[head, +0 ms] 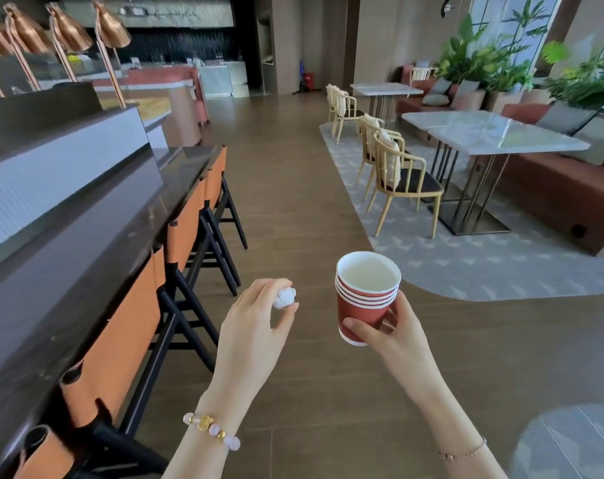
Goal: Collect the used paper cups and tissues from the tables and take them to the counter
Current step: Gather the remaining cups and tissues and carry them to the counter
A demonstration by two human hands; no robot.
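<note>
My right hand (390,335) grips a stack of several red paper cups (364,295) with white insides, held upright over the wooden floor. My left hand (255,323) pinches a crumpled white tissue (285,297) between thumb and fingers, a short way left of the cups. Along the left side runs the dark counter (86,236), close to my left arm. On the right stand marble-topped tables (494,133); no cups or tissues show on them.
Orange-backed bar stools (186,233) line the counter's front. Wooden chairs (397,178) and a red bench sofa (563,188) surround the tables on a grey rug. Copper lamps (68,32) hang above the counter. A wooden-floor aisle (293,167) runs between the counter and the seating.
</note>
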